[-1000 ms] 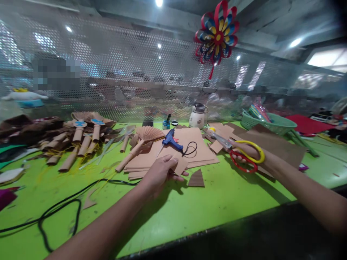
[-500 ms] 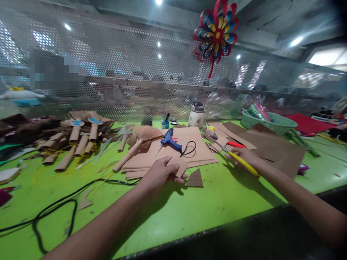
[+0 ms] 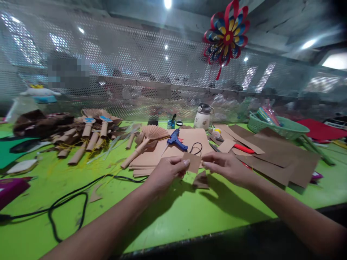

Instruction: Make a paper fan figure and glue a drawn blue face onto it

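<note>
My left hand (image 3: 170, 171) pinches a small square of brown paper (image 3: 194, 163) between thumb and fingers, above the green table. On the paper's right side is my right hand (image 3: 227, 168), its thumb and fingers apart and their tips close to the paper's edge; whether they touch it I cannot tell. Below the square lies a brown paper scrap (image 3: 201, 180). Behind my hands, a blue glue gun (image 3: 176, 141) rests on a stack of brown paper sheets (image 3: 146, 164). A pleated paper fan (image 3: 153, 133) with a rolled handle lies left of it.
Several rolled paper handles (image 3: 78, 153) and fans are heaped at the left. A black cable (image 3: 67, 196) loops over the table (image 3: 162, 224). Right of the stack are a red-handled tool (image 3: 244, 148) and dark brown sheets (image 3: 282, 159). A jar (image 3: 203, 117) and green basket (image 3: 279, 126) stand behind.
My right hand has let go of the yellow-handled scissors and moved left to the paper square. My left hand still holds the square, now turned more upright. The view has shifted slightly left.
</note>
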Tool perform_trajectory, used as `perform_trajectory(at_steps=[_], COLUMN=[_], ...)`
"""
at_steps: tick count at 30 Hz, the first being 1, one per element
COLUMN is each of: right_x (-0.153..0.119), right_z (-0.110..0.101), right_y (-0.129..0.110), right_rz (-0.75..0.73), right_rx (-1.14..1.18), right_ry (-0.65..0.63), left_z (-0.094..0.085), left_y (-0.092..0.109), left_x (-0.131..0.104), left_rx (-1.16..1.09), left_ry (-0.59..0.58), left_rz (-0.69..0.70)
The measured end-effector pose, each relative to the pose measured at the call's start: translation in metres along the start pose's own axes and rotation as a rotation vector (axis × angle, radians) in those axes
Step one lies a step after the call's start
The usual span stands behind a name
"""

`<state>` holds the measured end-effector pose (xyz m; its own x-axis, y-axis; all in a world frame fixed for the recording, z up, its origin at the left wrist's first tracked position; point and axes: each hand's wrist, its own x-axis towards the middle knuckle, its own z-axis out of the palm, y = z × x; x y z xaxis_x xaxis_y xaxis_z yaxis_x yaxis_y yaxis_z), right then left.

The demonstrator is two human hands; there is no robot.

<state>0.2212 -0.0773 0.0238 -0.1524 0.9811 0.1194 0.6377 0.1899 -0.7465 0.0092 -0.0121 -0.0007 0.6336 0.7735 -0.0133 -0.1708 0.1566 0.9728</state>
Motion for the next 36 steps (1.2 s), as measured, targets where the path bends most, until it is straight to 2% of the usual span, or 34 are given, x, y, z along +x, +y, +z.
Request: perform_trajectory(at_steps=[3,6,10,16,20,24,29,32,36], right_x=[0.015,0.027,0.034,0.029,0.024,0.022,0.019,0.018,0.018], right_z=[0.022,0.033,0.038,0.037,0.035,0.038,0.042,0.044,0.043], right_y=[-0.017,-0.015,0.000,0.018,0.019,0.016,0.011,0.011,0.014], right_rz=[-0.041,-0.034,0.001,0.044,0.031,0.082,0.135,0.148,0.145], right_rx=[0.403,0.580,0.732,0.776,0.776,0.776,0.778,0.761,0.785], right_ry=[0.015,0.071,0.067,0.070,0.050,0.041,0.022,0.052,0.048], left_z=[-0.002,-0.003,-0.002,-0.001,0.001,0.002,0.005,0.006,0.006], left_y=[0.000,-0.001,-0.003,-0.005,-0.002,0.000,-0.002,-0.003,-0.001], left_x=[0.000,0.001,0.003,0.003,0.001,-0.001,0.000,0.000,0.000], left_rx=[-0.033,-0.057,-0.073,-0.081,-0.122,-0.150,0.083,0.072,0.064], left_ry=[-0.030,0.002,0.047,0.014,-0.079,-0.140,-0.107,-0.070,-0.097], left_rz=[0.020,0.029,0.019,-0.023,-0.074,-0.099,-0.163,-0.178,-0.193])
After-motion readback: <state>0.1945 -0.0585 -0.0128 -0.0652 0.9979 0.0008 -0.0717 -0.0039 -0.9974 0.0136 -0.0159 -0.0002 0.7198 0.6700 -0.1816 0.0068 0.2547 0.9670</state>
